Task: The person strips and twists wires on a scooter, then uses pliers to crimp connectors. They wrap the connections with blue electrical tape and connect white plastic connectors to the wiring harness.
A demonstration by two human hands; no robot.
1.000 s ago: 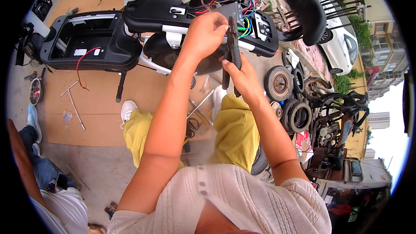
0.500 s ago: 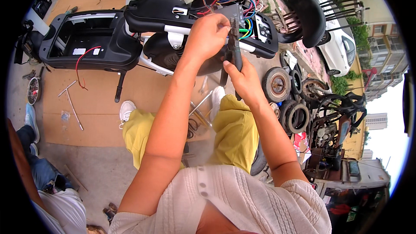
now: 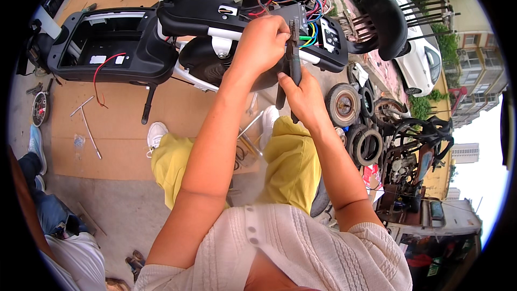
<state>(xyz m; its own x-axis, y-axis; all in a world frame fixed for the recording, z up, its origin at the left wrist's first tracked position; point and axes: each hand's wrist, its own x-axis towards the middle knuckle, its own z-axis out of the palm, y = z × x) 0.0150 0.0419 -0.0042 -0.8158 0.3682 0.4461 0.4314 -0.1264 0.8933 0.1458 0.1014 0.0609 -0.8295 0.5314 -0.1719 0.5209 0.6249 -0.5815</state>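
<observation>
Curling closed, right-hand fingers (image 3: 291, 85) grip dark pliers (image 3: 294, 60).

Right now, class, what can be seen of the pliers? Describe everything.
The pliers are dark and look metal at the head, with two long handles whose ends stand apart. They run nearly straight up the picture, head away from the person. The right hand grips the handles. The left hand is close beside the head; whether its fingertips touch it is unclear, as is the jaws' opening. Coloured wires show right of the head.
</observation>
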